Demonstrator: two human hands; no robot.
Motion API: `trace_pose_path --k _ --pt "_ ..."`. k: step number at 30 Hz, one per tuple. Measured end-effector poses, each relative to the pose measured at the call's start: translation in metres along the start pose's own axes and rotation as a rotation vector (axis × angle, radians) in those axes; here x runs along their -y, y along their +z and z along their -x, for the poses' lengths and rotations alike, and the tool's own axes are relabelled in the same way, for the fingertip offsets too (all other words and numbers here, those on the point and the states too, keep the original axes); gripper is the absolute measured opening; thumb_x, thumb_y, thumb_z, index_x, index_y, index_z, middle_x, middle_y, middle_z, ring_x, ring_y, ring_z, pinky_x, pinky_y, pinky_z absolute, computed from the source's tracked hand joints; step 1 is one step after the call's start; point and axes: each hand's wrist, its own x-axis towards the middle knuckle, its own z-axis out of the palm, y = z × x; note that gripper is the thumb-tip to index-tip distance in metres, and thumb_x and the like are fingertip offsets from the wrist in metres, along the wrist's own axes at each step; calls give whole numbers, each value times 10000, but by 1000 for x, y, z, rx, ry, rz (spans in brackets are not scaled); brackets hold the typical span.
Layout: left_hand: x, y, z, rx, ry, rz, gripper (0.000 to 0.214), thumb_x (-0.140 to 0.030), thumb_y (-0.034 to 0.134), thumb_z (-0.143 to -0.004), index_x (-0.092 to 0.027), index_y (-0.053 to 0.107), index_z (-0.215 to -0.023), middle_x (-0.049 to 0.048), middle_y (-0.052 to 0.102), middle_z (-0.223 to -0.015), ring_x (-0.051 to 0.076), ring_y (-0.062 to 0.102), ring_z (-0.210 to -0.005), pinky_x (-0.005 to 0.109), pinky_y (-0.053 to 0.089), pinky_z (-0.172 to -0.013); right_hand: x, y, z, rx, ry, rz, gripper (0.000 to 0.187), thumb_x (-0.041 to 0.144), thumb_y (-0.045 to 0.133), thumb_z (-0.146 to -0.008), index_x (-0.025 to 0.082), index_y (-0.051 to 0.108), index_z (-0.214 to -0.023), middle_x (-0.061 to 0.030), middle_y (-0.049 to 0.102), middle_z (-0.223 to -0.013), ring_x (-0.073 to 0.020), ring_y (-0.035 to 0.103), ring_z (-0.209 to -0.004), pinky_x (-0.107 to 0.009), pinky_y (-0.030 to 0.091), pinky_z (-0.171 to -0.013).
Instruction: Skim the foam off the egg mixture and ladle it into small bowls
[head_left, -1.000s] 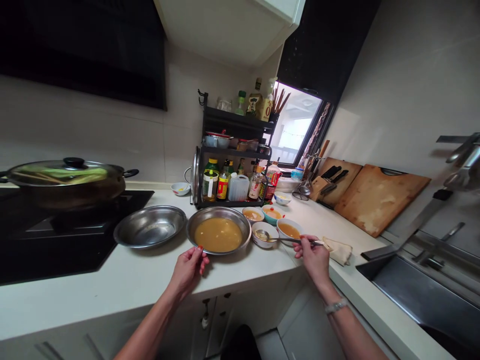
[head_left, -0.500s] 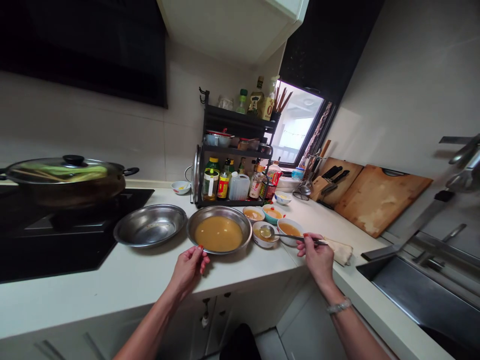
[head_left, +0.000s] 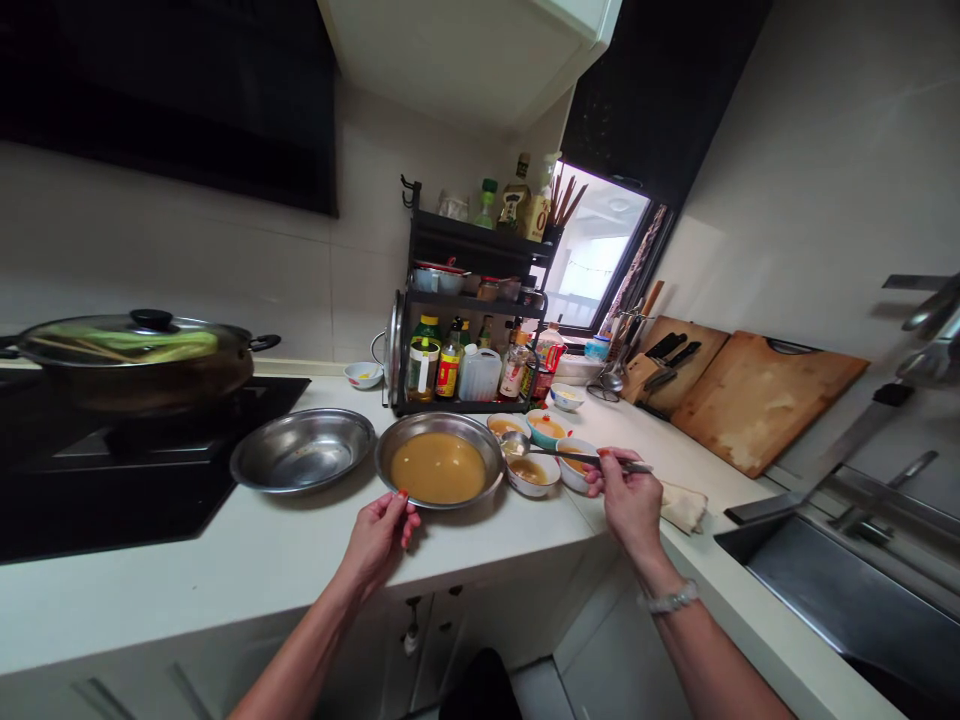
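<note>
My left hand [head_left: 379,537] grips the near rim of a steel bowl [head_left: 439,462] filled with yellow-brown liquid, on the white counter [head_left: 247,560]. My right hand [head_left: 628,497] pinches the handle of a metal spoon [head_left: 559,453]. The spoon's loaded scoop hovers between the steel bowl's right rim and a small white bowl [head_left: 532,473] of sauce. Three more small bowls [head_left: 547,427] of sauce stand just behind it.
An empty steel bowl [head_left: 304,450] sits left of the full one. A lidded wok [head_left: 135,365] rests on the black hob [head_left: 112,470]. A black condiment rack [head_left: 469,310] stands behind. Cutting boards [head_left: 757,395], a knife block and a folded cloth [head_left: 682,505] lie right; the sink [head_left: 840,590] is far right.
My right hand has lifted the spoon out of the small white bowl and carried it left toward the steel bowl's rim. My left hand has stayed on the rim.
</note>
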Motion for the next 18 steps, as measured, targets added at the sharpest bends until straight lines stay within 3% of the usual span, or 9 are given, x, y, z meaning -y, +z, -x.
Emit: trace_pose_path --k 5,10,13,18 --pt "1 -1 -1 -6 4 -3 468 -530 803 -551 -123 588 -633 14 625 -495 51 453 -373 165 330 -373 4 21 17 228 -177 -2 307 459 592 -853 172 621 -958 17 607 -556 -136 570 -420 -269 520 -451" --pt "0 0 0 -15 5 -10 467 -532 799 -552 -124 583 -629 10 615 -488 47 442 -371 164 322 -371 8 20 30 453 -397 58 204 334 552 -896 196 686 -962 -54 660 -803 -124 596 -507 -263 518 -452" --pt "-1 1 1 -12 8 -13 460 -526 796 -565 -124 583 -632 13 617 -496 50 446 -378 167 326 -376 8 9 27 366 -412 105 203 340 557 -888 206 690 -961 -58 670 -829 -135 604 -532 -277 528 -476" --pt "-1 1 1 -3 16 -18 457 -530 791 -574 -124 587 -629 14 615 -499 52 445 -384 170 325 -378 -5 -14 19 182 -280 278 275 437 558 -858 195 668 -929 -36 668 -705 -146 592 -474 -273 520 -447"
